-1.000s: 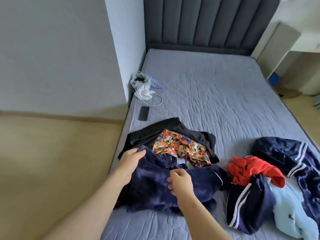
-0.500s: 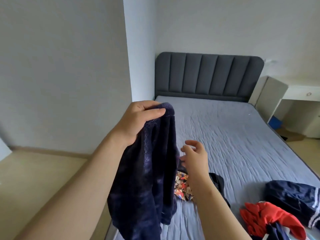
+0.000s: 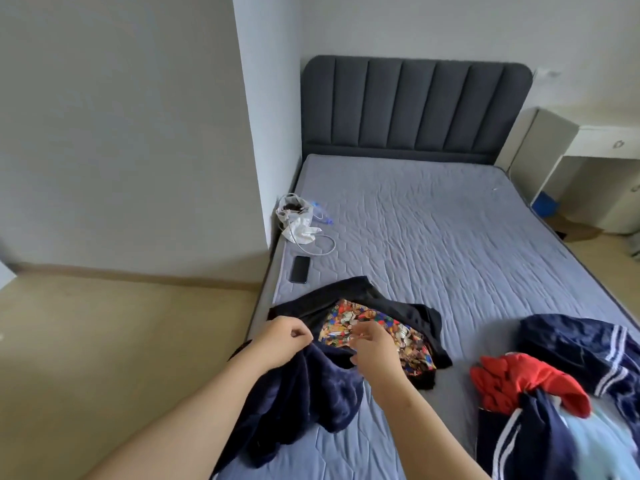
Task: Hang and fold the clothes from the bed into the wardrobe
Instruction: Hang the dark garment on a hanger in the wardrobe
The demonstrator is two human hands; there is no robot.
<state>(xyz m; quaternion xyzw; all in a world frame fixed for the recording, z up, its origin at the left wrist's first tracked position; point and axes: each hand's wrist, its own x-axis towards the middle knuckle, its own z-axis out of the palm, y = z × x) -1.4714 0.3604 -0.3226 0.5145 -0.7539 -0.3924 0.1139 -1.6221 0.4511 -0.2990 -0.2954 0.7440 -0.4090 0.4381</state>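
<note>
Left hand (image 3: 285, 341) pinches top edge of navy fleece garment (image 3: 322, 393), which drapes over the bed (image 3: 450, 237) side. Right hand (image 3: 375, 351) curled just beside it; grip unclear. Risk: held by one of the hands only, fleece slips to floor (image 3: 121, 341).

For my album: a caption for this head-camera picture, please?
Left hand grips a navy garment over the bed, right hand beside it.

A flat black smartphone (image 3: 300, 269) lies beyond the left fingers (image 3: 300, 332); farther beyond, a crumpled white cloth pouch (image 3: 297, 220) with white cable (image 3: 327, 249).
</note>
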